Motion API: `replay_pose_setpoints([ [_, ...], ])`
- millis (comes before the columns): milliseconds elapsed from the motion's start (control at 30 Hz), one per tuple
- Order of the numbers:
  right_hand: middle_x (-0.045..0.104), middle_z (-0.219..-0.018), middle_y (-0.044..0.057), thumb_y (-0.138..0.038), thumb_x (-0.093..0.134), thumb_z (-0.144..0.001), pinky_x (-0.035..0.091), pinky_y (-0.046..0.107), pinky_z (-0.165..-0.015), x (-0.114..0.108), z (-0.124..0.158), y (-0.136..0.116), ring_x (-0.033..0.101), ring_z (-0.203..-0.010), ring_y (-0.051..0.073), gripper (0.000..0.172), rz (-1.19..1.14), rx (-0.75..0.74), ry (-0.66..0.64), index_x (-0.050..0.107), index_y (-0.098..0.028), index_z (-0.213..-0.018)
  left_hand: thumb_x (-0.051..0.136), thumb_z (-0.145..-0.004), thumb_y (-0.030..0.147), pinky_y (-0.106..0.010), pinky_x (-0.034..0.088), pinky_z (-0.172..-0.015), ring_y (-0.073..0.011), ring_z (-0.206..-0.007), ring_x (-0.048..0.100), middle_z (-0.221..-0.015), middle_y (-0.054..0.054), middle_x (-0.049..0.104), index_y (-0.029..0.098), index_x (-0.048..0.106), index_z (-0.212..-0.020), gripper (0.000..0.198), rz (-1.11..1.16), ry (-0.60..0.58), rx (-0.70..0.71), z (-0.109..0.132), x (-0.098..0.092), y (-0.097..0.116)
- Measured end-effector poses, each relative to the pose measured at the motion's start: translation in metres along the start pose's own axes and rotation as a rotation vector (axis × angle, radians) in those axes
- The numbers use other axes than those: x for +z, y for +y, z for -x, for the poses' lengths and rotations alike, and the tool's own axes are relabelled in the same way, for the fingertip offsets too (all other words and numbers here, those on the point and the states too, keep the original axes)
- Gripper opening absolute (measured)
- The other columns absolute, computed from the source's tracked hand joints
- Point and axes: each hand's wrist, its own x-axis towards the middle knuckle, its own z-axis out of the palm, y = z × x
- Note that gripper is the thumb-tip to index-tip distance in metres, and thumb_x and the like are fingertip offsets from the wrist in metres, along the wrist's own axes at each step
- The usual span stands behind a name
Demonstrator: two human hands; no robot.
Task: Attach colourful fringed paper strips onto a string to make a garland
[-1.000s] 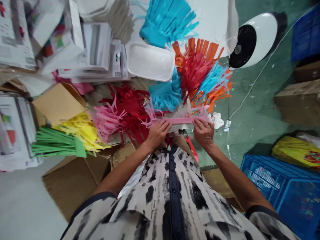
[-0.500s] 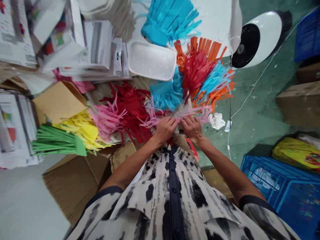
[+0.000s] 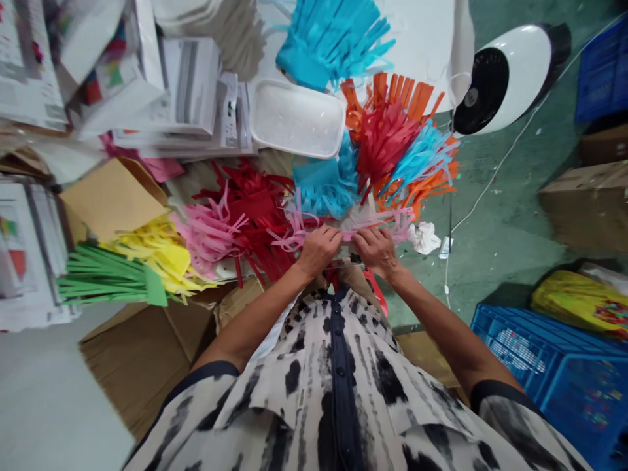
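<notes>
My left hand point(image 3: 318, 252) and my right hand point(image 3: 377, 252) sit close together at the middle of the view, both pinching a strip of pink paper fringe point(image 3: 367, 226). Its cut strands trail out to either side of my hands. Just beyond them lies a heap of fringed crepe paper in turquoise point(image 3: 326, 190), red point(image 3: 385, 140) and orange point(image 3: 422, 186). To the left are red point(image 3: 250, 209), pink point(image 3: 209, 235), yellow point(image 3: 159, 252) and green point(image 3: 105, 278) fringes. A crumpled white paper point(image 3: 424, 239) lies near my right hand.
A white plastic tub point(image 3: 297, 118) and stacks of printed sheets point(image 3: 191, 98) lie beyond the paper. A black-and-white fan point(image 3: 505, 78) and a thin white cable point(image 3: 495, 176) are on the green floor to the right. Blue plastic crates point(image 3: 549, 366) and cardboard boxes point(image 3: 137, 353) stand around me.
My hands have moved closer together, mostly my right hand shifting left. The pink strip, stretched flatter a second ago, now looks more gathered between them.
</notes>
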Motion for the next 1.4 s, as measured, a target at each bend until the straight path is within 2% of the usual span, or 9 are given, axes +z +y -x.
replay_pose_setpoints([
  [133, 0.077, -0.112, 0.009, -0.023, 0.046, -0.109, 0.028, 0.041, -0.088, -0.002, -0.004, 0.001, 0.059, -0.1, 0.026, 0.028, 0.002, 0.051, -0.012, 0.074, -0.023, -0.112, 0.056, -0.106, 0.035, -0.042, 0.048, -0.086, -0.0277, -0.106, 0.062, -0.114, -0.014, 0.073, 0.018, 0.072, -0.113, 0.024, -0.012, -0.005, 0.026, 0.002, 0.001, -0.001],
  [333, 0.074, -0.097, 0.011, -0.033, 0.047, -0.109, 0.028, 0.042, -0.086, -0.008, -0.008, 0.008, 0.056, -0.098, 0.028, 0.029, 0.034, 0.141, -0.001, 0.073, -0.021, -0.101, 0.051, -0.108, 0.034, -0.042, 0.045, -0.086, -0.0277, -0.104, 0.061, -0.104, -0.012, 0.074, 0.02, 0.073, -0.105, 0.027, 0.004, 0.074, -0.156, 0.013, -0.008, -0.011],
  [633, 0.077, -0.099, 0.009, -0.032, 0.061, -0.103, 0.029, 0.043, -0.086, -0.022, -0.009, 0.011, 0.056, -0.1, 0.03, 0.018, -0.104, 0.25, -0.016, 0.072, -0.022, -0.094, 0.065, -0.101, 0.04, -0.044, 0.042, -0.085, -0.0289, -0.102, 0.06, -0.097, -0.009, 0.073, 0.022, 0.075, -0.095, 0.022, 0.046, 0.038, -0.238, 0.01, -0.02, -0.023],
  [900, 0.077, -0.097, 0.009, -0.032, 0.067, -0.096, 0.027, 0.042, -0.084, -0.034, -0.023, 0.001, 0.055, -0.101, 0.032, 0.013, -0.089, 0.349, -0.106, 0.071, -0.023, -0.087, 0.065, -0.1, 0.038, -0.046, 0.04, -0.084, -0.0306, -0.104, 0.06, -0.098, -0.008, 0.074, 0.023, 0.074, -0.092, 0.02, -0.008, -0.019, -0.33, 0.002, -0.035, -0.013],
  [1033, 0.075, -0.096, 0.012, -0.03, 0.064, -0.096, 0.027, 0.043, -0.085, -0.035, -0.022, -0.007, 0.054, -0.101, 0.033, 0.013, -0.022, 0.374, -0.079, 0.07, -0.021, -0.089, 0.064, -0.099, 0.037, -0.048, 0.04, -0.088, -0.0343, -0.108, 0.06, -0.104, -0.013, 0.073, 0.02, 0.071, -0.096, 0.019, -0.118, 0.011, -0.365, 0.002, -0.035, -0.006],
  [1100, 0.075, -0.102, 0.014, -0.027, 0.06, -0.098, 0.028, 0.044, -0.089, -0.03, -0.018, -0.011, 0.054, -0.106, 0.033, 0.014, 0.015, 0.365, -0.01, 0.072, -0.019, -0.095, 0.062, -0.101, 0.034, -0.05, 0.039, -0.094, -0.0348, -0.113, 0.059, -0.112, -0.015, 0.073, 0.019, 0.071, -0.105, 0.018, -0.141, 0.066, -0.337, 0.004, -0.03, -0.003],
  [1167, 0.076, -0.109, 0.014, -0.022, 0.054, -0.103, 0.027, 0.046, -0.095, -0.021, -0.012, -0.017, 0.056, -0.112, 0.032, 0.019, 0.039, 0.335, 0.068, 0.073, -0.019, -0.104, 0.056, -0.104, 0.027, -0.05, 0.038, -0.101, -0.0319, -0.117, 0.06, -0.12, -0.014, 0.073, 0.021, 0.071, -0.116, 0.02, -0.132, 0.097, -0.21, 0.005, -0.021, 0.0],
  [1267, 0.077, -0.12, 0.011, -0.017, 0.047, -0.107, 0.025, 0.044, -0.099, -0.003, 0.001, -0.028, 0.058, -0.119, 0.028, 0.03, 0.034, 0.222, 0.095, 0.074, -0.022, -0.118, 0.05, -0.107, 0.022, -0.046, 0.041, -0.102, -0.026, -0.115, 0.064, -0.121, -0.009, 0.076, 0.025, 0.07, -0.125, 0.027, -0.104, 0.041, 0.032, 0.006, -0.008, 0.004],
  [1400, 0.073, -0.139, 0.009, -0.017, 0.047, -0.108, 0.027, 0.042, -0.101, 0.011, 0.023, -0.027, 0.06, -0.123, 0.026, 0.039, 0.043, 0.104, 0.088, 0.065, -0.025, -0.142, 0.051, -0.108, 0.023, -0.043, 0.047, -0.095, -0.0256, -0.11, 0.067, -0.121, -0.01, 0.077, 0.022, 0.07, -0.13, 0.029, -0.113, -0.002, 0.109, 0.011, 0.0, -0.002],
])
